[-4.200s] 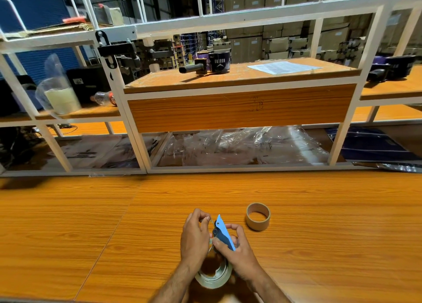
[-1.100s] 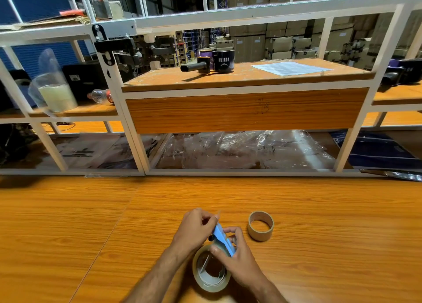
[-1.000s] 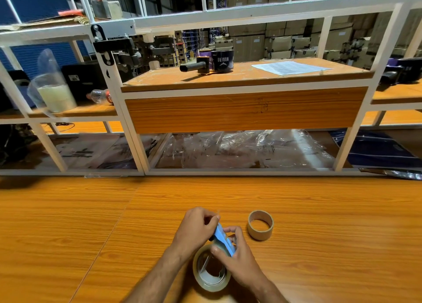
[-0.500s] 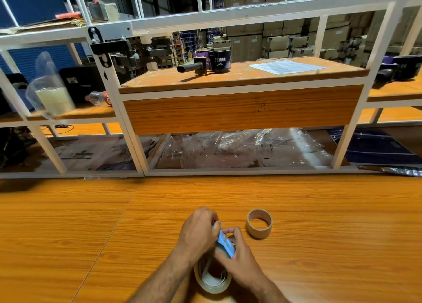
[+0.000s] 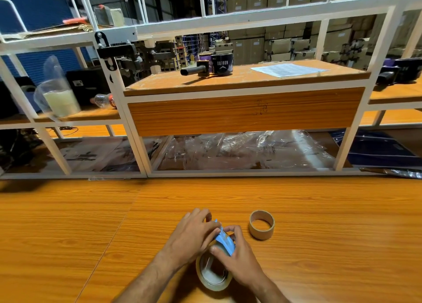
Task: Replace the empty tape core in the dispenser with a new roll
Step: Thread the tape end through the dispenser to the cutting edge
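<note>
A blue tape dispenser [image 5: 225,242] with a clear tape roll [image 5: 213,276] in it is held just above the orange table [image 5: 68,223], near its front edge. My right hand [image 5: 237,254] grips the dispenser and roll from the right. My left hand [image 5: 194,234] closes over the dispenser's top from the left, fingers curled on its blue edge. Most of the dispenser body is hidden by both hands. The empty brown cardboard core [image 5: 262,224] stands on the table to the right of my hands, apart from them.
A white metal rack [image 5: 141,152] rises along the table's far edge. Its wooden shelf [image 5: 246,79] carries a black tape gun [image 5: 196,71], a black cup and a sheet of paper. Clear plastic bags [image 5: 246,152] lie under it.
My left hand has slid further over the dispenser's top and now covers more of the blue part. The roll and core have stayed where they were.
</note>
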